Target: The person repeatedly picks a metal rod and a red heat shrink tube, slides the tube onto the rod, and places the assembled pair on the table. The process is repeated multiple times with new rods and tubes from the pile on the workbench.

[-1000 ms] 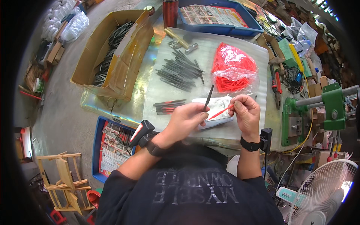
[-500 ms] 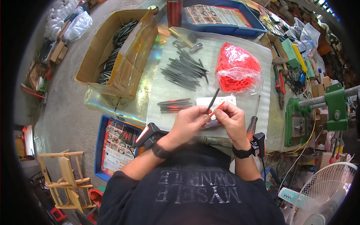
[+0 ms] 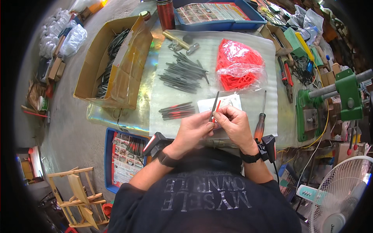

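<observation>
Progress on my feed: right hand [image 3: 236,124], pinching the red strip [image 3: 218,105], just brought it alongside the black strip [image 3: 215,101] pinched in the left hand [image 3: 192,127], over the counter [image 3: 101,114]. Looks paired up.

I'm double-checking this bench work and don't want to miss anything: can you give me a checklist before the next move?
1. Black strip held in left hand: ok.
2. Red strip held in right hand: ok.
3. Strip tips level: not ok, black reaches farther out.
4. Lower ends touching: cannot tell, hands hide them.
5. Screwdriver out of both hands: ok, lying to their right.
6. Bagged red strips on the pale sheet: ok.
</observation>
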Demonstrator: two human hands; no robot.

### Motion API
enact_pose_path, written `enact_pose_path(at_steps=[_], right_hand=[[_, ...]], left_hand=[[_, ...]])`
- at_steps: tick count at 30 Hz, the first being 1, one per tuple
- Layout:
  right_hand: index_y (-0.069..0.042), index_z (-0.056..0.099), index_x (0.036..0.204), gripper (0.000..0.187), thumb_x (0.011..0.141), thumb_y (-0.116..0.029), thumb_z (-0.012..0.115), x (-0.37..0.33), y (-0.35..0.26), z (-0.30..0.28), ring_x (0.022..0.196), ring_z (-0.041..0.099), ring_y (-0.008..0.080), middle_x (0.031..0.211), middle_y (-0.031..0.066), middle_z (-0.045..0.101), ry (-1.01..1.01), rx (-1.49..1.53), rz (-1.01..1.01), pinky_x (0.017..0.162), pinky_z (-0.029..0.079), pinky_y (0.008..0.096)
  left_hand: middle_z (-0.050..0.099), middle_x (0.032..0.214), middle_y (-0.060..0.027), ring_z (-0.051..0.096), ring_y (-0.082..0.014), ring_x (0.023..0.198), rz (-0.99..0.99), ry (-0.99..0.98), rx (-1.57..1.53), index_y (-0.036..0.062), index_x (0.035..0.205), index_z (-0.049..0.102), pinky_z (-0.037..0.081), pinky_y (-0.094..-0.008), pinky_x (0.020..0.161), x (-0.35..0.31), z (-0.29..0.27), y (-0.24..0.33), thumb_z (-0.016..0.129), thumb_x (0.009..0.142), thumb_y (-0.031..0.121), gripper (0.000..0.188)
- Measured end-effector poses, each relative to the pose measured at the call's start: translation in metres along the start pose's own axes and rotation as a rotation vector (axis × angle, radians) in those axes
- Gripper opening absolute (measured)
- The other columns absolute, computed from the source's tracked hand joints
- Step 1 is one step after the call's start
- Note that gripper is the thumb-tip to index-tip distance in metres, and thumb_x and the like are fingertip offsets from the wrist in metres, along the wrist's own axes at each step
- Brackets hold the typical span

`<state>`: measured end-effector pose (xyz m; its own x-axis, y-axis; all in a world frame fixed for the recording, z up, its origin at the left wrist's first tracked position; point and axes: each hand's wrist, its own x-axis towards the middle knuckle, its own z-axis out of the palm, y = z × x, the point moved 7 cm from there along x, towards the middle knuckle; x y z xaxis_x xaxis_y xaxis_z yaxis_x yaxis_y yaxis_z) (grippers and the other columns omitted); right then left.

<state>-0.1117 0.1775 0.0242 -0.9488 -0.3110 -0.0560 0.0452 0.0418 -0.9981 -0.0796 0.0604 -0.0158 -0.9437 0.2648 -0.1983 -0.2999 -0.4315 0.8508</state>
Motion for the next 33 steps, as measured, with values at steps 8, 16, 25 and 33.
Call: enact_pose_path(at_steps=[8, 16, 25, 33], right_hand=[[0.004, 0.062, 0.086, 0.015, 0.091, -0.009, 0.059, -0.006, -0.004, -0.002, 0.063, 0.055, 0.0053, 0.072, 0.0028, 0.061, -0.001, -0.02, 0.048, 0.056, 0.044, 0.0192], [0.004, 0.061, 0.086, 0.013, 0.09, -0.009, 0.059, -0.003, 0.002, -0.005, 0.06, 0.054, 0.0045, 0.069, 0.0017, 0.06, 0.07, -0.159, -0.048, 0.053, 0.044, 0.0192], [0.003, 0.062, 0.083, 0.014, 0.088, -0.01, 0.06, -0.005, 0.0, -0.006, 0.06, 0.056, 0.013, 0.068, 0.0076, 0.06, 0.087, -0.305, -0.096, 0.054, 0.045, 0.0249], [0.002, 0.061, 0.095, 0.015, 0.086, -0.01, 0.062, 0.001, 0.011, -0.007, 0.063, 0.06, 0.0149, 0.078, 0.007, 0.064, 0.059, 0.027, -0.039, 0.058, 0.049, 0.0308]], left_hand=[[0.063, 0.083, -0.0019, 0.059, -0.0073, 0.065, -0.032, -0.017, -0.058, 0.004, 0.123, 0.055, 0.045, -0.0182, 0.054, 0.0, 0.0, -0.008, 0.061, 0.088, 0.008, 0.036], [0.062, 0.082, -0.0011, 0.058, -0.0065, 0.064, -0.033, -0.054, -0.038, 0.0017, 0.12, 0.057, 0.043, -0.0177, 0.053, -0.001, 0.005, -0.004, 0.061, 0.089, 0.008, 0.032], [0.061, 0.08, 0.0006, 0.056, -0.0053, 0.062, -0.062, -0.063, -0.008, 0.0009, 0.104, 0.061, 0.04, -0.0171, 0.053, -0.001, 0.006, -0.003, 0.061, 0.089, 0.011, 0.018], [0.065, 0.084, -0.0023, 0.056, -0.0051, 0.063, -0.098, -0.097, -0.007, 0.001, 0.103, 0.062, 0.039, -0.0167, 0.052, -0.001, 0.004, -0.005, 0.061, 0.089, 0.012, 0.018]])
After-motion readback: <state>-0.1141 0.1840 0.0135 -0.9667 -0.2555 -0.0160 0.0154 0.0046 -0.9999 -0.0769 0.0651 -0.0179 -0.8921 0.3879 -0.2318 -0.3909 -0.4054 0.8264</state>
